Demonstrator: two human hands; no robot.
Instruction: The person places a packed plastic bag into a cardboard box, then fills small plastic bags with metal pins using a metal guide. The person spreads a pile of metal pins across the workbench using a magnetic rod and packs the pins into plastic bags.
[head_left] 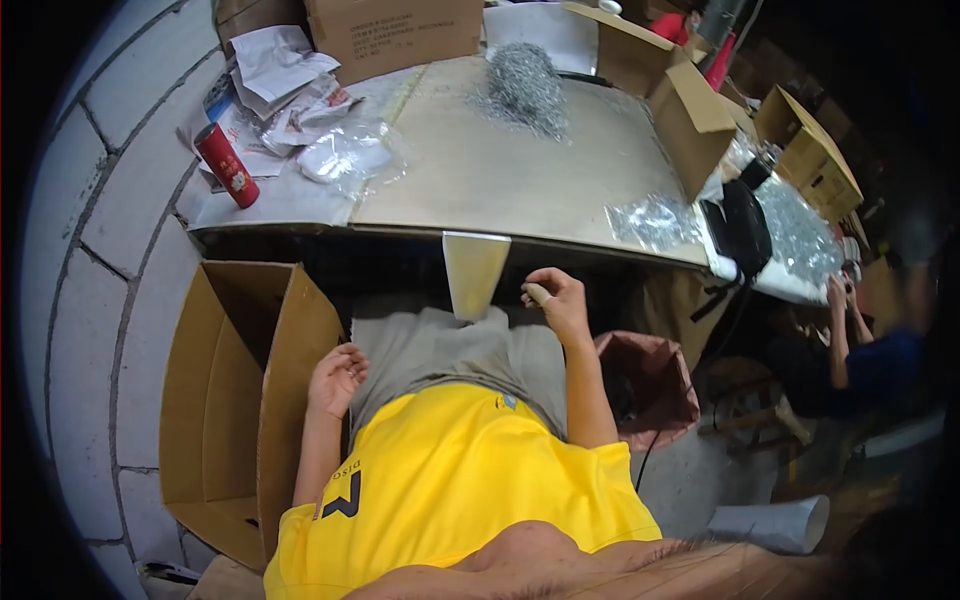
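Note:
My left hand (339, 379) hangs over my lap beside the cardboard box (215, 400), its fingers loosely bent and apart, with nothing seen in them. My right hand (558, 303) is raised just below the table's front edge. Its fingers curl toward the thumb, and a pale wrap circles one digit; whether something small is pinched there I cannot make out. Left of that hand, a pale yellowish panel (475, 275) hangs from the table edge. On the table (430, 180) lies a tangled heap of silver metallic strands (522, 88).
A red cylinder (226, 166), crumpled papers (275, 75) and clear plastic bags (350, 155) lie at the table's left. Open cartons (695, 130) and a black bag (742, 225) stand right. A pinkish sack (645, 390) is by my right arm. Another person's hands (843, 292) work at far right.

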